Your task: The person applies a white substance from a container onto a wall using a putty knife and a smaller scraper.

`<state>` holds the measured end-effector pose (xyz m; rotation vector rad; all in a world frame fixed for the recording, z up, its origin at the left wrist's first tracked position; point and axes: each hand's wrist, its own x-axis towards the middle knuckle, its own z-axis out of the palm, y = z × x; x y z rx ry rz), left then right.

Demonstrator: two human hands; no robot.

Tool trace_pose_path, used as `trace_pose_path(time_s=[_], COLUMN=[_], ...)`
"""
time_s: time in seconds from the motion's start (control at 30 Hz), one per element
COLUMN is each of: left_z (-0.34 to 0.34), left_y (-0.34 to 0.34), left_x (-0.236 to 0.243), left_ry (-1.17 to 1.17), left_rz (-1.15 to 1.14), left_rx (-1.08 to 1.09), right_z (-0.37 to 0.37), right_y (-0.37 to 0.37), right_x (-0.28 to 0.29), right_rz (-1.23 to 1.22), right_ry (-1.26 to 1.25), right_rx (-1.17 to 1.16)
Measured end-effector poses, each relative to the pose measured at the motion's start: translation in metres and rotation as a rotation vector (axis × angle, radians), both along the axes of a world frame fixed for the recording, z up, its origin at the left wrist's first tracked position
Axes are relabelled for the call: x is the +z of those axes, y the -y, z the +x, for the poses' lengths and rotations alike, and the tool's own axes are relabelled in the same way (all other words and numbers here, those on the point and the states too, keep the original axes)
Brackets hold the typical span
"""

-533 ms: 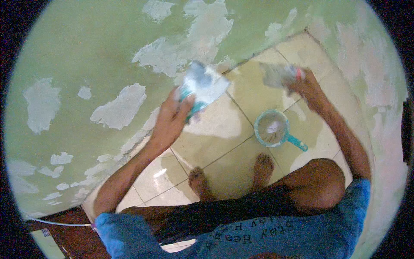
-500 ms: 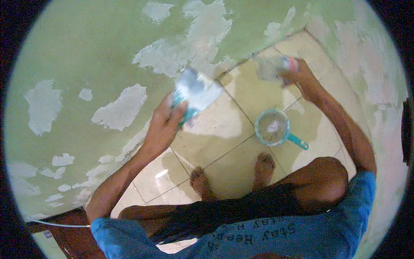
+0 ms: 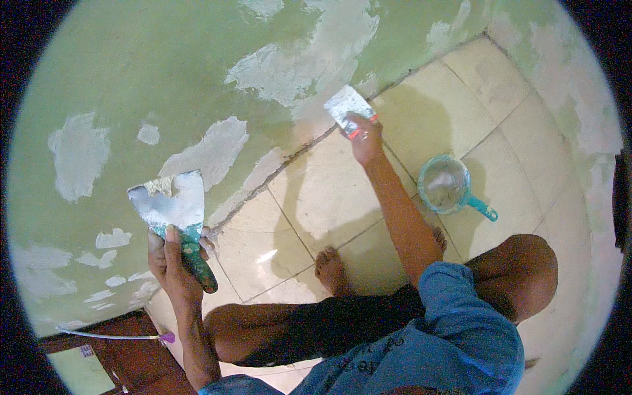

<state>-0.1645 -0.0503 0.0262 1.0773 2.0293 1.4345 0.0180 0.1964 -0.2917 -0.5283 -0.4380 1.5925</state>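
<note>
My left hand (image 3: 174,263) grips a wide putty knife (image 3: 168,201) by its teal handle. Its blade points up, with white and cream paste on it, in front of the green wall (image 3: 85,92). My right hand (image 3: 363,141) holds a smaller spreader (image 3: 344,102) with red on its grip and white paste on the blade, near the foot of the patched wall. Whether the blade touches the wall, I cannot tell. A round plastic dipper (image 3: 442,184) with a teal handle and some grey paste inside sits on the tiles to the right of my right forearm.
My bare foot (image 3: 332,270) and bent legs are on the tiled floor (image 3: 289,230). Another patched wall (image 3: 579,118) meets the first at a corner. At lower left are a brown wooden piece (image 3: 125,355) and a pale cord (image 3: 112,336); a dark object lies at the right rim.
My left hand has moved down and left, turning the wide knife upright. My right hand has swung left toward the wall's foot with the smaller spreader. The view has shifted slightly.
</note>
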Motion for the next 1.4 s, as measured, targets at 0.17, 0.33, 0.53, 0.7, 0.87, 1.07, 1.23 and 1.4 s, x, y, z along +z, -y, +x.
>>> trace_pose_path(time_s=[0.17,0.33,0.53,0.7,0.87,1.07,1.23,1.4], left_z=[-0.024,-0.010,-0.002,-0.005,-0.016,-0.013,-0.010,-0.002], left_y=[0.014,0.010,-0.001,-0.016,-0.018,-0.020,-0.014,-0.022], left_x=[-0.012,-0.008,-0.001,-0.003,-0.010,-0.008,-0.004,-0.007], left_ry=[0.014,0.012,0.098,0.042,0.067,0.049,0.071,0.074], left_rz=[-0.062,-0.128,-0.088,-0.068,-0.024,-0.024,-0.041,-0.074], left_rx=[0.008,0.025,-0.048,-0.128,-0.097,-0.148,-0.114,-0.120], right_z=[-0.059,-0.110,-0.168,-0.134,-0.117,-0.130,-0.124,-0.179], right_y=[0.002,0.005,0.030,0.046,0.009,0.058,0.029,0.017], right_x=[0.025,0.046,0.072,0.064,0.060,0.076,0.067,0.064], right_rz=[-0.111,-0.111,0.036,0.145,0.043,0.268,0.091,0.026], right_ry=[0.255,0.931,1.015,1.087,1.047,1.122,1.067,1.068], right_rx=[-0.286,-0.477,-0.419,-0.249,-0.432,-0.241,-0.487,-0.514])
